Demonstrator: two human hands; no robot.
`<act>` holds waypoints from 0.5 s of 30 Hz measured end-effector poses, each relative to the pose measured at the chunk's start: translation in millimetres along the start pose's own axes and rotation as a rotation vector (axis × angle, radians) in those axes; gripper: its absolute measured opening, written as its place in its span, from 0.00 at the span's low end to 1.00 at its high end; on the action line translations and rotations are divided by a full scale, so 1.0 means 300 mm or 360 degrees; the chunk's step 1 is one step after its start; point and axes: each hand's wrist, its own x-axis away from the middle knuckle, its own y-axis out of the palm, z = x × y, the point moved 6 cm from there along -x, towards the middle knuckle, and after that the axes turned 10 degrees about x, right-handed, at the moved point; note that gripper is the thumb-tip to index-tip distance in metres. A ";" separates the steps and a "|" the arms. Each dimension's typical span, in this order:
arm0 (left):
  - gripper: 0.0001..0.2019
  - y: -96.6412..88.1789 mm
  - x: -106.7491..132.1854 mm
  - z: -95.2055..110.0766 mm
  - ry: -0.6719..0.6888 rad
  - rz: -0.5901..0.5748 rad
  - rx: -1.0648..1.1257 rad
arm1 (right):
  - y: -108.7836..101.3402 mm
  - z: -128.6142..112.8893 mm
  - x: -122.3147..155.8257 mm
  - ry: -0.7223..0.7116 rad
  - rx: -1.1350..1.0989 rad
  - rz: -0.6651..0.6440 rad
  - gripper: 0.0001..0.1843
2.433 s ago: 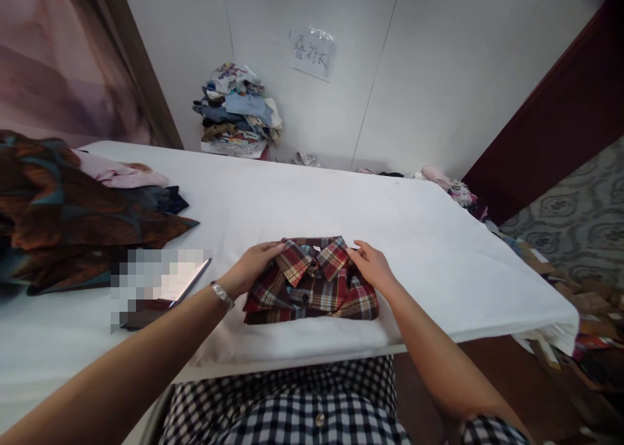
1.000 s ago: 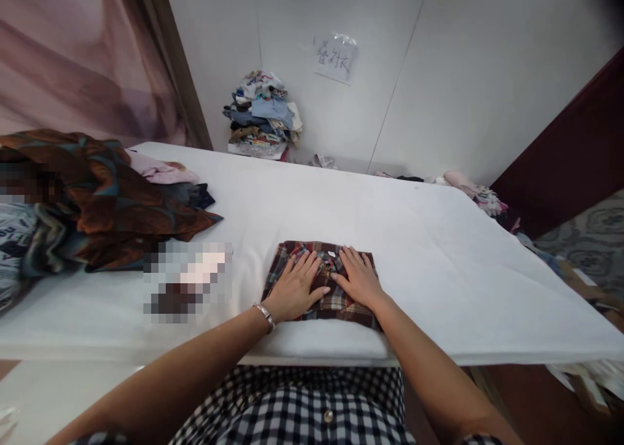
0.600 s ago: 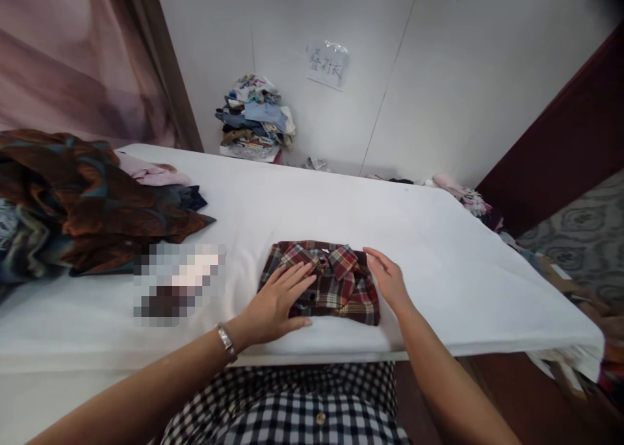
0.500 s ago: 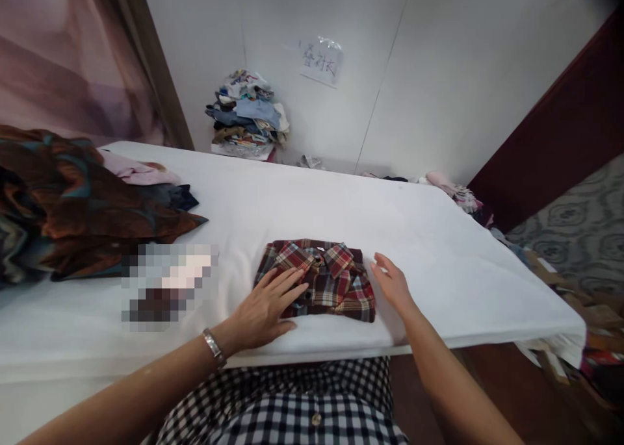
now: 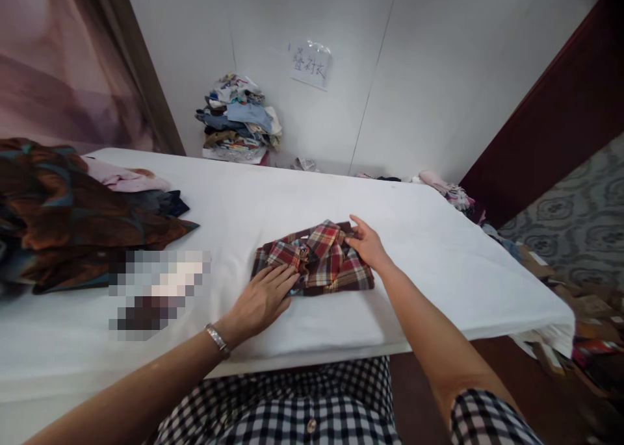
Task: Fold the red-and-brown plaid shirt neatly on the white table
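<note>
A folded plaid shirt (image 5: 327,269) in red, brown and white lies askew on the white-covered table (image 5: 419,250), its collar facing up and its right half sitting higher than the left. My left hand (image 5: 263,297) rests flat on the shirt's lower left part, fingers stretched over the fabric. At the upper right corner, my right hand (image 5: 366,240) has its thumb and fingers closed around the shirt's edge. The underside of the shirt is hidden.
Brown patterned cloth (image 5: 88,217) is heaped at the table's left, beside a pixelated patch. A tall clothes stack (image 5: 238,117) stands by the wall under a paper sign (image 5: 311,65). More clothes (image 5: 446,188) lie beyond the far right edge; cardboard boxes (image 5: 592,295) sit at right.
My right hand has moved from beside the shirt onto its upper right edge. The shirt has shifted away from me and turned, right side farther up. My left hand stays on it.
</note>
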 end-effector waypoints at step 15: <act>0.20 0.154 -0.289 -0.056 -0.0372 -0.0168 -0.0014 | -0.207 0.210 0.090 0.0612 -0.0126 0.0556 0.14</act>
